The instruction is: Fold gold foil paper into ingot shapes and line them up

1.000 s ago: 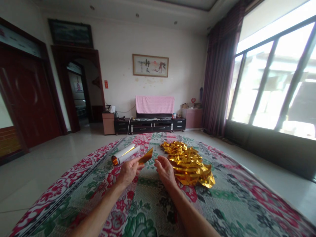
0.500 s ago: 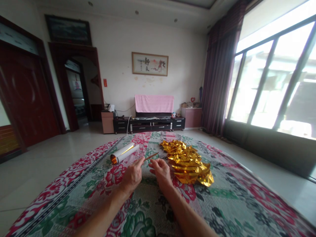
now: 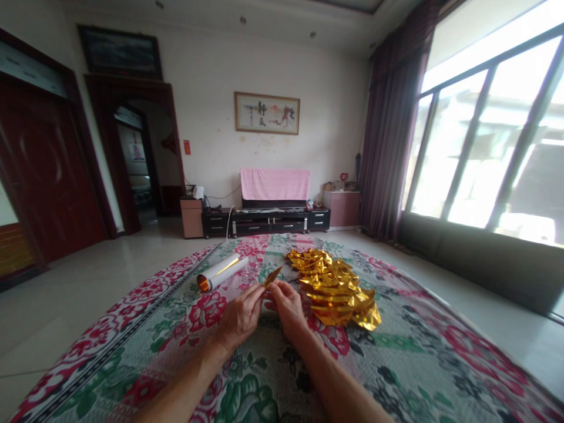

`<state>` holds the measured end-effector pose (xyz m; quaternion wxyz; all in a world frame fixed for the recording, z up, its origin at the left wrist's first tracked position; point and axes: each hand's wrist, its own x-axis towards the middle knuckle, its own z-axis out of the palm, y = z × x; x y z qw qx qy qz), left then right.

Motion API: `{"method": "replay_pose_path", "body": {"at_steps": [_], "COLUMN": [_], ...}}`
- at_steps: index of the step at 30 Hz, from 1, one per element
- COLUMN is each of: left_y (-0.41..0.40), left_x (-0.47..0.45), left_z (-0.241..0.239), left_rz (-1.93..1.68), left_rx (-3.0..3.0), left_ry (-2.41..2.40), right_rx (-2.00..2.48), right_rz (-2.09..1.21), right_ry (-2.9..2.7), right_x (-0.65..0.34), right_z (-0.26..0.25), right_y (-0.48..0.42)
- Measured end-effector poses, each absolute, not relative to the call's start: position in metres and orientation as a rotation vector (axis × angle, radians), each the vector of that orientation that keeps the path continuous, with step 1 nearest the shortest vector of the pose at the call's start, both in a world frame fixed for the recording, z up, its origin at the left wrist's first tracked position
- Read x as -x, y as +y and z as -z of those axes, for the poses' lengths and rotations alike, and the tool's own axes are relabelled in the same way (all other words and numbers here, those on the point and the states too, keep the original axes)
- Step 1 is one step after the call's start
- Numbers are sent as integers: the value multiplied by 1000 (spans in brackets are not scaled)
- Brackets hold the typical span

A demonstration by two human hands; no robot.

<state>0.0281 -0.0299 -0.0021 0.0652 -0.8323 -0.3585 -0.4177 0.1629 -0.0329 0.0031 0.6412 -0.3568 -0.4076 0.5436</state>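
A small piece of folded gold foil paper (image 3: 273, 275) sticks up between my hands, above the middle of the cloth. My left hand (image 3: 242, 312) pinches its near left end. The fingertips of my right hand (image 3: 286, 302) are closed at its lower right edge. Just to the right lies a heap of folded gold foil pieces (image 3: 337, 288), shiny and pointed, in an overlapping row. Left of my hands rests a roll of foil sheets (image 3: 222, 272), white outside and gold inside.
A flowered cloth (image 3: 194, 358) in red, green and white covers the round table. Beyond it stand a low black TV cabinet (image 3: 268, 224) and a pink cloth (image 3: 275, 184) draped over a screen. Windows and a purple curtain (image 3: 392, 135) are at the right.
The foil piece has turned from edge-on, so more of its flat face shows. My left hand has shifted right, and both hands' fingertips now meet at the foil.
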Motion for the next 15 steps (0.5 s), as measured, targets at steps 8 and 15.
{"method": "replay_pose_path", "body": {"at_steps": [8, 15], "left_y": [-31, -30], "left_x": [-29, -26], "left_z": [-7, -6], "left_rz": [1595, 1898], "left_rx": [2533, 2658], "left_ry": [-1354, -1680], "right_rx": [837, 857], "right_rz": [-1222, -1209], "right_ry": [-1065, -1109], "right_x": [-162, -162], "right_z": [-6, -6], "right_y": [-37, -38]}}
